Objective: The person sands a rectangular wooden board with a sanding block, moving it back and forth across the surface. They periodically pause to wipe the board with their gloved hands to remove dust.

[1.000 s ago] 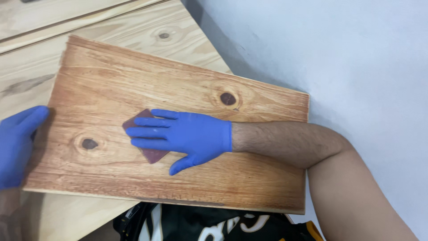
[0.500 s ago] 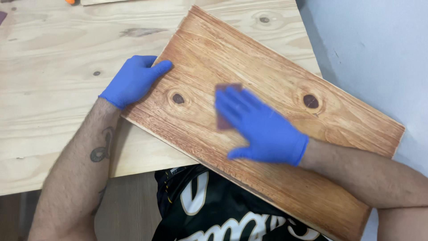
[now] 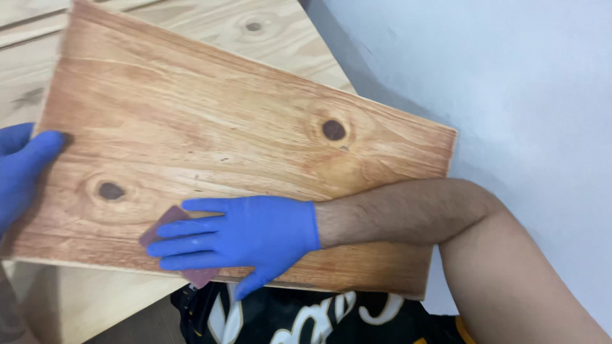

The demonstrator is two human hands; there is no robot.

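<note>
A reddish-brown wooden board [image 3: 210,121] with two dark knots lies across a pale plywood table [image 3: 191,22] and juts past its right edge. My right hand [image 3: 242,232], in a blue glove, presses flat on a small dark red piece of sandpaper [image 3: 167,221] near the board's front edge. Only the sandpaper's corners show past the fingers. My left hand [image 3: 19,172], also gloved in blue, grips the board's left end with the thumb lying on top.
A light grey floor [image 3: 510,83] fills the right side beyond the table. My dark shirt with white and yellow markings [image 3: 306,318] shows below the board's front edge. A paler plank [image 3: 25,38] lies at the top left.
My right hand has slid the sandpaper from the board's middle down to its front edge. The camera view has swung, so the board now fills more of the frame.
</note>
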